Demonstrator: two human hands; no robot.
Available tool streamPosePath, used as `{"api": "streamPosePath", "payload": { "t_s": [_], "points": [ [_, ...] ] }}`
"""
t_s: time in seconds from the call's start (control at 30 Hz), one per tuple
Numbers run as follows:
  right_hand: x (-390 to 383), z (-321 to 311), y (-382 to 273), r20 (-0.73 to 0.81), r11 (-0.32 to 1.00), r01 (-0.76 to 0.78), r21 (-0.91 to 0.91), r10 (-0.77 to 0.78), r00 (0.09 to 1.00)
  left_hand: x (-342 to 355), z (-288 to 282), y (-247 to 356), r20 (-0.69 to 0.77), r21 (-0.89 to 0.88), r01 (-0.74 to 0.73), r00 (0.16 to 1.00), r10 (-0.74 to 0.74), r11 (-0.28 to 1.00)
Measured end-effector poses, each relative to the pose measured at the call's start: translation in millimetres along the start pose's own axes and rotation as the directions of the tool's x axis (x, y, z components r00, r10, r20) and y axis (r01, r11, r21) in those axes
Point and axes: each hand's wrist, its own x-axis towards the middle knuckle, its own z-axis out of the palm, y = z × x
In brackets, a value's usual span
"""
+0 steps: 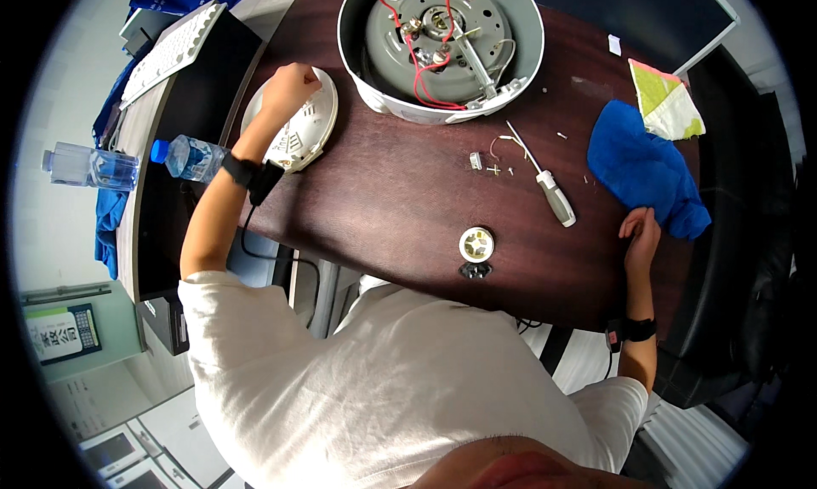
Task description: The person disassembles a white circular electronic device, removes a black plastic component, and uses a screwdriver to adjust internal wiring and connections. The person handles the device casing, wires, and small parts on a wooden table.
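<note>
The fingers of the left hand (291,91) curl close together over the far part of a white round cover (317,130); whether they grip it cannot be told. The fingers of the right hand (642,234) are loosely bent and slightly apart, nothing visible between them, at the near edge of a crumpled blue cloth (634,153). The cover lies at the left edge of the brown surface (374,200). Just right of it and farther off stands a round, pale, open housing (529,38), red wires (447,104) looping over the grey metal disc inside; its bulk fills the far middle and bounds the left hand's room on the right. Nearer, a screwdriver (557,201) lies aslant, shaft pointing far left, between the two hands, with a small white connector (476,160) and tiny metal pieces (494,171) left of its shaft. A white ring-shaped part (477,245) sits close to the near edge, a dark glossy piece (476,270) just nearer. A green and white patterned cloth (668,102) touches the blue one's far side. A blue-capped bottle (194,159) is close by the left forearm, and a black cable (255,252) trails from the left wristband (242,172) past the surface's near left edge.
</note>
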Motion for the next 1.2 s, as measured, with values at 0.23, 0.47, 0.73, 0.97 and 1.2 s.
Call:
{"api": "streamPosePath", "payload": {
  "t_s": [0.23,0.47,0.73,0.97,1.2],
  "points": [
    [-1,2,-1,-0.012,1.0,-0.019,-0.015,0.019,1.0,-78,-14,80,0.35,-0.47,-0.082,0.897,0.271,0.879],
    [0,1,-1,0.006,1.0,0.008,0.009,-0.008,1.0,-91,15,160,0.158,-0.327,-0.377,0.882,0.444,0.866],
    [0,0,0,0.033,1.0,0.013,0.015,-0.013,0.999,-112,-29,141,-0.071,-0.343,-0.313,0.949,0.308,0.886],
    [-1,1,-1,0.044,0.999,0.031,-0.028,-0.029,0.999,-126,-80,96,-0.239,-0.34,-0.138,0.969,0.056,0.93],
    [5,10,-29,0.092,0.995,-0.032,-0.09,0.04,0.995,-92,-120,105,-0.441,-0.549,-0.352,0.892,0.095,0.758]
  ]
}}
